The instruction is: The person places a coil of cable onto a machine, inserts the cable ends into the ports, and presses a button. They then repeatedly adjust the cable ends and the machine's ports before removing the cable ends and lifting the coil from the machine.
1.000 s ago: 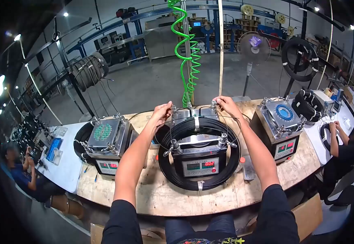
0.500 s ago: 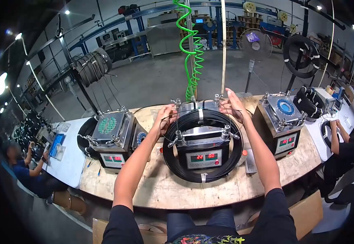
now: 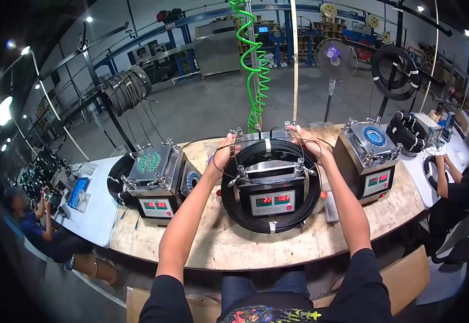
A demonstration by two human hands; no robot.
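A grey winding machine (image 3: 271,185) with red and green number displays stands in the middle of the wooden bench. A thick coil of black wire (image 3: 272,223) rings it, bound with white ties. My left hand (image 3: 224,154) is at the coil's left upper edge, fingers on a thin loop of wire (image 3: 219,169). My right hand (image 3: 307,141) rests at the machine's right rear post, also on the thin wire. Both arms reach forward on either side of the machine.
Similar machines stand left (image 3: 153,180) and right (image 3: 372,159). A green coiled hose (image 3: 256,70) hangs behind the middle machine. One person sits at the far left (image 3: 35,226), another at the far right (image 3: 455,188). Black coils (image 3: 396,64) hang at the right.
My left hand dropped from the machine's rear left post to the coil's left side. My right hand opened, then came down on the right rear post. The display numbers changed.
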